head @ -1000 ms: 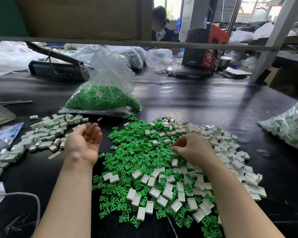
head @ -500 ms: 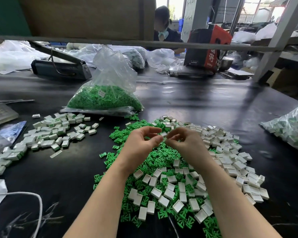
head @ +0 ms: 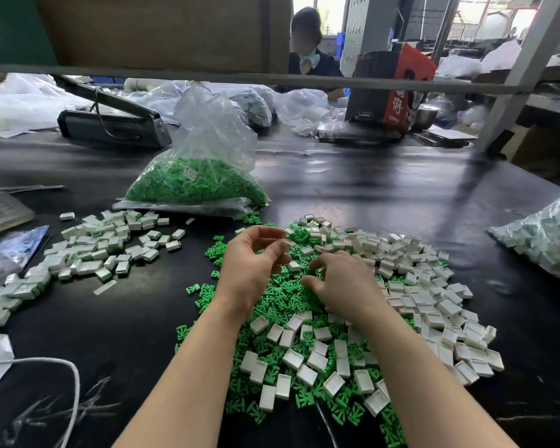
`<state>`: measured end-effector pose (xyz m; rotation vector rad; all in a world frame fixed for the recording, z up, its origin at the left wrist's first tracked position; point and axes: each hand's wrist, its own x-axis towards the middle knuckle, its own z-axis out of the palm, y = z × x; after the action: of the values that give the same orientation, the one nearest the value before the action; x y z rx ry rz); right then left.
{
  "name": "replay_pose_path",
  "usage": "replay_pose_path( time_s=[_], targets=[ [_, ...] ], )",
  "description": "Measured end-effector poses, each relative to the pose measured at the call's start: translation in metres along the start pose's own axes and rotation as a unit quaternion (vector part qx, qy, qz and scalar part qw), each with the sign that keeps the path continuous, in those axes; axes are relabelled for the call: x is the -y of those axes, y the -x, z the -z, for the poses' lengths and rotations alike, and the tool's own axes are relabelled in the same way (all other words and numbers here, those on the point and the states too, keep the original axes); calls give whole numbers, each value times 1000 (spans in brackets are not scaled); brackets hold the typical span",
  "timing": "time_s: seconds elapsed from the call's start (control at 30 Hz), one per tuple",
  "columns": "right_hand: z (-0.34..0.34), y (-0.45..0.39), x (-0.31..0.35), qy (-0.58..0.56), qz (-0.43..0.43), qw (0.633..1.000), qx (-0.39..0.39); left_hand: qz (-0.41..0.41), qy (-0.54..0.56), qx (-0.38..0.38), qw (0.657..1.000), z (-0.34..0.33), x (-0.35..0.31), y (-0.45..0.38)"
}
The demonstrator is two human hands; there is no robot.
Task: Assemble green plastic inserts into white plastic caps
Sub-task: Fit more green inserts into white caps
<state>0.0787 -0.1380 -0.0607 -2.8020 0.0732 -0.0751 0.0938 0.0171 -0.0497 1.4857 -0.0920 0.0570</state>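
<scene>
Left hand (head: 251, 270) raised over the mixed pile, thumb and forefinger pinching a small pale piece, likely a white cap (head: 285, 243); too blurred to confirm. Right hand (head: 343, 286) low on the green inserts (head: 272, 305), fingers curled down, contents can't tell. Inserts lie directly under the right hand, nearer it than the left. Inserts are branched, matte; loose white caps (head: 317, 360) are boxy, smooth. Finished pieces (head: 110, 244) left on black surface (head: 369, 195).

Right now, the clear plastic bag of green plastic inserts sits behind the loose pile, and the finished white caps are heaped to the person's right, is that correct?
Not quite: the head view shows the finished white caps heaped to the person's left. The clear plastic bag of green plastic inserts does sit behind the loose pile.
</scene>
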Motion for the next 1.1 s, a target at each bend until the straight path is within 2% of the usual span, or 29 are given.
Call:
replay_pose_path(
  time_s=[0.3,0.37,0.43,0.53,0.73,0.8,0.93,1.1],
  targets=[
    [-5,2,4,-39,35,997,-59,-42,-7,15,999,2,-4,2],
    [-4,3,5,-97,44,990,-88,-50,0,23,998,2,-5,3],
    [0,2,7,-198,35,973,-112,-55,10,32,998,1,-7,5],
    [7,3,9,-368,20,920,-132,-49,28,39,998,1,-8,5],
    [13,5,12,-598,-4,798,-76,-33,42,34,998,2,-6,4],
    [13,5,12,-614,4,786,-68,-34,31,30,998,2,-5,3],
    [14,6,13,-604,45,792,-75,-32,39,13,999,-1,-5,4],
    [13,7,13,-615,77,781,-82,-13,72,-13,997,-2,-7,4]
  ],
)
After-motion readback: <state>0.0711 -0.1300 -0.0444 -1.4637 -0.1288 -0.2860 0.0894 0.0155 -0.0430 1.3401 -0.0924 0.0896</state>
